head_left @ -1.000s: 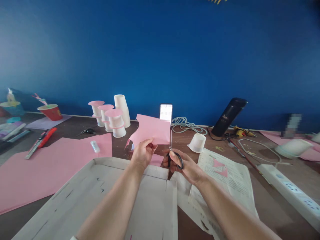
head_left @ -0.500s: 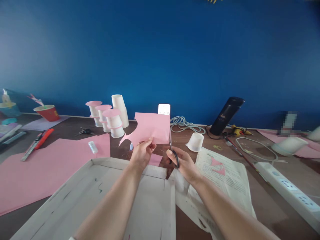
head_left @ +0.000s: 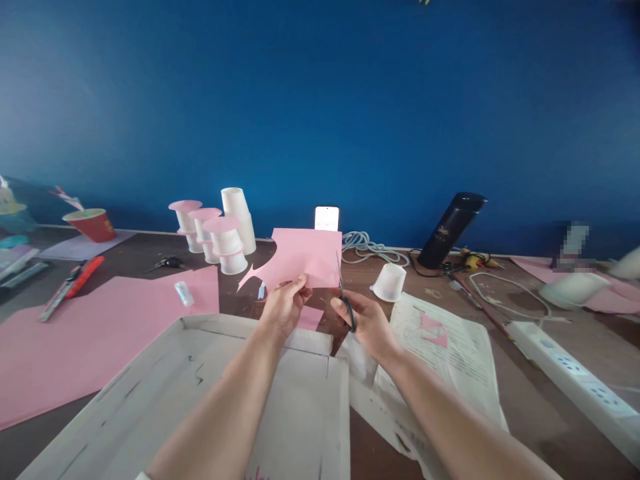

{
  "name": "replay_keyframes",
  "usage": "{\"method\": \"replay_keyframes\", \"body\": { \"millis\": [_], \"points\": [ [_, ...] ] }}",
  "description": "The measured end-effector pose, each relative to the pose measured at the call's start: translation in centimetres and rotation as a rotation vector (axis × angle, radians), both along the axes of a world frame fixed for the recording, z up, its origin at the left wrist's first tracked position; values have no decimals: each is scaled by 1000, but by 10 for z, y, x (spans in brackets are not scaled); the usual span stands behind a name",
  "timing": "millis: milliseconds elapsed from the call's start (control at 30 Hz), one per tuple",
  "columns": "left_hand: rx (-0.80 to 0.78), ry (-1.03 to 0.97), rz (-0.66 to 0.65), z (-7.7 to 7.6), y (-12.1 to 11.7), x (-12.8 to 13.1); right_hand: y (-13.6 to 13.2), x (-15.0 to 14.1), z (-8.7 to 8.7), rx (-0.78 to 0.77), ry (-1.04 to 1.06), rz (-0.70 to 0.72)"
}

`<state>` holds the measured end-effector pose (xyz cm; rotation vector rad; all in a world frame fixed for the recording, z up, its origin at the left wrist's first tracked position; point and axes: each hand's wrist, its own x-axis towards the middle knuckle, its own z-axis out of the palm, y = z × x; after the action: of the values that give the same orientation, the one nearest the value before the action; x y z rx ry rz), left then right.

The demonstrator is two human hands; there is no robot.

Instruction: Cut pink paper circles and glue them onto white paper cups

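Observation:
My left hand [head_left: 287,303] pinches the lower edge of a pink paper sheet [head_left: 307,253], thumb on the near face. Curved bites are cut out of the sheet's left side, leaving a pointed strip. Black-handled scissors [head_left: 347,308] sit in my right hand [head_left: 367,320], with fingers wrapped round the loops. Their blades point up at the sheet's right edge; whether they are cutting into it I cannot tell. A small pink paper piece [head_left: 310,319] lies on the table under my hands.
A white box lid [head_left: 200,373] lies in front. Behind it stand paper cups with pink discs [head_left: 225,243] and a phone [head_left: 327,218]. Left are a pink sheet [head_left: 115,333] and a box cutter [head_left: 70,290]; right, a white cup [head_left: 389,283], printed paper [head_left: 450,360], a black bottle [head_left: 453,230] and a power strip [head_left: 575,373].
The scissor blades now show in front of the sheet's right edge, tilted more to the left. The pink sheet has shifted very slightly; my left hand keeps its pinch.

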<state>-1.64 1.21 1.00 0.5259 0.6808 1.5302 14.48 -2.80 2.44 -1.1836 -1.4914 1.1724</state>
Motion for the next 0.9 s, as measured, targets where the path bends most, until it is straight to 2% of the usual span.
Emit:
{"method": "replay_keyframes", "body": {
  "millis": [167,567,733,900],
  "points": [
    [0,-8,-1,0,-1,0,3,0,-9,-9,74,-15],
    [8,-36,7,-4,2,0,4,-2,-11,4,68,-69],
    [-4,-41,47,-3,2,0,5,-2,-17,8,74,-52],
    [21,-45,32,1,0,3,5,-3,-24,8,70,10]
  ]
}}
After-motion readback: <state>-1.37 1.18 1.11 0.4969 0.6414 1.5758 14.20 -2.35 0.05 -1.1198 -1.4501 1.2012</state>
